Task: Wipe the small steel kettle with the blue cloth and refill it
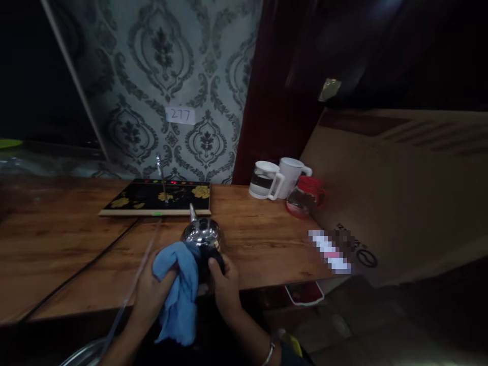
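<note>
Setting: a dim room, a wooden table (259, 239) against patterned wallpaper, seen from above the person's own hands.
Kettle: a small shiny steel kettle (202, 235) stands near the table's front edge, spout pointing away.
Right hand: the right hand (225, 284) is closed round the kettle's dark handle, steadying it.
Left hand: the left hand (152, 295) is bunched tight on a blue cloth (179, 292), pressing it against the kettle's near side; the steady grip opposite lets the cloth push without tipping it.
Behind: a black tea tray (152, 201) with gold flowers and a thin faucet.
Right side: two white-handled jugs (278, 179) and a red-lidded glass pot (305, 197), grouped beside a cardboard box (400, 203), well apart from the hands.
</note>
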Motion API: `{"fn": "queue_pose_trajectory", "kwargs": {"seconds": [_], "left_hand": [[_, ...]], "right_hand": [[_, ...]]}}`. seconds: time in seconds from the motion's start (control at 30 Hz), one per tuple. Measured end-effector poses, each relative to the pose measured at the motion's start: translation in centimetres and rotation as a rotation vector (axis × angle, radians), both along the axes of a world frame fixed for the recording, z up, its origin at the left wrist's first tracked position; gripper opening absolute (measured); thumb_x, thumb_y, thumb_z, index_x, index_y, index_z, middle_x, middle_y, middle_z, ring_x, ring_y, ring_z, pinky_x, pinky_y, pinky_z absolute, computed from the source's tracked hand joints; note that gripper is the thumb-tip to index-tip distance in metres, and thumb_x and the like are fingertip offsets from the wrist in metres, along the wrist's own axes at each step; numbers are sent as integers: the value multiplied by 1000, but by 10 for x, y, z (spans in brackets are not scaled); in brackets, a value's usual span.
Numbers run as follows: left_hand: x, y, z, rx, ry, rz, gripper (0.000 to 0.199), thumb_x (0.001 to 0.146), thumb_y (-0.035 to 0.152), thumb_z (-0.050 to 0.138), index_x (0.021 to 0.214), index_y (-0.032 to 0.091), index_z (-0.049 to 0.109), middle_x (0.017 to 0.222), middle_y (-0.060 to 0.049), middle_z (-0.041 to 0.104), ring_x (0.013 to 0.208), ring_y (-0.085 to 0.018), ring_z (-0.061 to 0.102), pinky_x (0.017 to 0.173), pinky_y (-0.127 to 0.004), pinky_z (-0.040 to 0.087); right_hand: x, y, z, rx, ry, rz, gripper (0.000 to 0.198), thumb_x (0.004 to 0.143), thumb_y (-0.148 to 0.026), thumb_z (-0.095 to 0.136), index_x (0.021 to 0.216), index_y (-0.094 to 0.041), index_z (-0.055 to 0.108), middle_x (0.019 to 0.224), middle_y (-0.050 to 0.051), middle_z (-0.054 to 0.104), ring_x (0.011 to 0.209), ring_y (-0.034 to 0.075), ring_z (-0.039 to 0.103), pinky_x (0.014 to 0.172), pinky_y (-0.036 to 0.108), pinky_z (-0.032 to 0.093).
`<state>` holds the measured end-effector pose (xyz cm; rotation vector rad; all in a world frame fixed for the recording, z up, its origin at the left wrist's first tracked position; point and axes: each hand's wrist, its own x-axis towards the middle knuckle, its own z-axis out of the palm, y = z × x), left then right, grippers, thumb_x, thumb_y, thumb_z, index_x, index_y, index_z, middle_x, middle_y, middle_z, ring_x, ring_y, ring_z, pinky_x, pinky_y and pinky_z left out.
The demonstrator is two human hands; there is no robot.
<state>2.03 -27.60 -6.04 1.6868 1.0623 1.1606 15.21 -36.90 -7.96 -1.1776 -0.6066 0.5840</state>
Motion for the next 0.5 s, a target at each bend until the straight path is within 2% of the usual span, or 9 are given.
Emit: {"fn": "queue_pose_trajectory", "kwargs": {"seconds": [0.3, 0.5], "left_hand": [[-4, 8, -14, 89, 0, 35, 44, 62, 58, 65, 88, 22, 65, 93, -5, 75, 88, -27, 70, 83, -39, 57], [-8, 12, -35, 191, 85, 72, 38, 63, 57, 61, 79, 23, 64, 82, -4, 74, 82, -27, 69, 78, -38, 58]], "right_hand": [[43, -1, 2, -1, -42, -123, 32, 71, -48, 66, 63, -16, 63, 59, -3, 52, 59, 12, 46, 57, 24, 41], [75, -2, -2, -16, -20, -218, 35, 68, -51, 70, 66, -15, 67, 59, -2, 55, 59, 13, 48, 56, 24, 41]]}}
